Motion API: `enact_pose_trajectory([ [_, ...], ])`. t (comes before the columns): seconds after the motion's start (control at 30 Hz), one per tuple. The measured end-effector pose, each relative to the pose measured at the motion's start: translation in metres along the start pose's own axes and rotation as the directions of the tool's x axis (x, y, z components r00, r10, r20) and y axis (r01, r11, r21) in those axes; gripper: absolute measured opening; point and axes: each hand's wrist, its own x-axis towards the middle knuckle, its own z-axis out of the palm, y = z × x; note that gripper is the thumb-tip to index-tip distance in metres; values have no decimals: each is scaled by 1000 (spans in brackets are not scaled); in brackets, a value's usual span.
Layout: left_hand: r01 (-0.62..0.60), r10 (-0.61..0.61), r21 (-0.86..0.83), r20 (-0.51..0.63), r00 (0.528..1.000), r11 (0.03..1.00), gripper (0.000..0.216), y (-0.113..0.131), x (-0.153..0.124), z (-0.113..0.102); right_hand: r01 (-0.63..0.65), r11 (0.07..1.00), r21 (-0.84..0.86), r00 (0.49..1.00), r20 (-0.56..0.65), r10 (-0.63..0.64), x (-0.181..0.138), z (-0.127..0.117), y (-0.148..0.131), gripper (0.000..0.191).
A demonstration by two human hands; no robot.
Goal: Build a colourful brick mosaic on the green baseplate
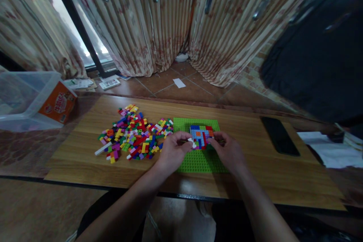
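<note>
Both forearms reach in from the near edge of the table (255, 181) and meet over a green baseplate (198, 160). On it sits a small block of joined bricks (201, 136) in blue, red, orange and green. Curled at the block's left side, the left hand (172, 151) pinches a small white brick (191, 142) between its fingertips. Curled too, the right hand (228, 151) grips the block's right edge. Left of the baseplate lies a pile of loose coloured bricks (133, 134); a dark phone (279, 135) lies to the right.
</note>
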Motion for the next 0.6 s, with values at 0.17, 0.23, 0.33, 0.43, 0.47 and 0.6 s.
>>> enact_pose_trajectory([
  [0.17, -13, 11, 49, 37, 999, 999, 11, -3, 0, 2, -17, 1000, 4, 999, -33, 17, 0, -5, 3, 41],
  [0.23, -27, 24, 58, 45, 999, 998, 9, -5, -1, 3, 8, 1000, 26, 995, -100, -5, -4, -9, 2, 41],
  [0.33, -60, 57, 55, 57, 997, 997, 8, -10, -2, 4, 129, 977, 171, 989, -92, -114, -14, -12, -6, 33],
  [0.43, -81, 79, 24, 63, 995, 996, 9, -13, -3, 6, 220, 951, 217, 958, 136, -253, -27, -11, -17, 26],
  [0.47, -72, 71, 3, 70, 995, 997, 9, -13, -4, 7, 242, 948, 205, 937, 204, -284, -30, -11, -20, 23],
  [0.6, 21, -12, -68, 123, 992, 997, 12, -10, -10, 12, 263, 949, 177, 920, 250, -301, -34, -13, -22, 17],
])
